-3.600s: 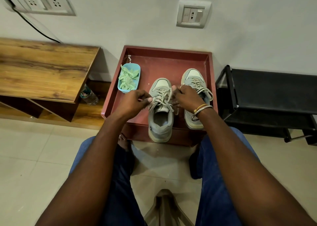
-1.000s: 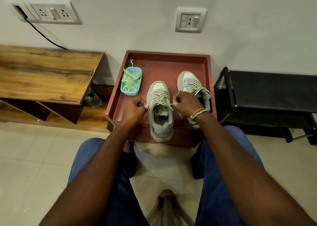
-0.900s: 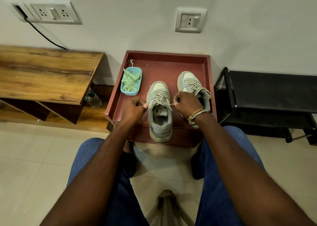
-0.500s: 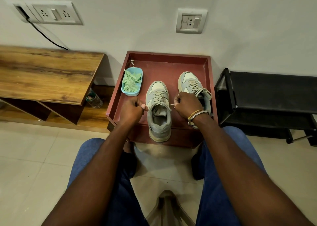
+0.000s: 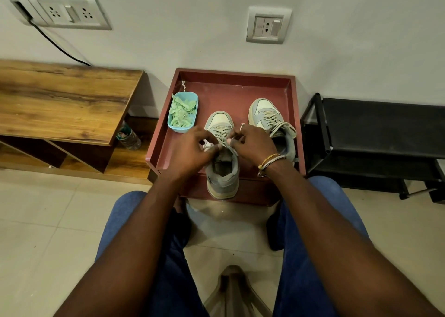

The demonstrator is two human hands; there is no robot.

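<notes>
Two grey sneakers stand on a maroon tray table (image 5: 240,76). The near sneaker (image 5: 222,174) has its heel at the tray's front edge. My left hand (image 5: 190,150) and my right hand (image 5: 252,144) meet over its tongue, each pinching a pale shoelace (image 5: 222,133) with curled fingers. The second sneaker (image 5: 269,116) stands to the right, partly hidden by my right wrist, its laces hanging loose.
A blue container (image 5: 183,112) of green scraps sits on the tray's left side. A wooden bench (image 5: 62,100) stands to the left with a bottle (image 5: 128,137) beneath it. A black rack (image 5: 375,136) stands to the right. My knees flank the tray.
My hands were pulling the lace ends apart sideways; now they have come together over the middle of the near sneaker.
</notes>
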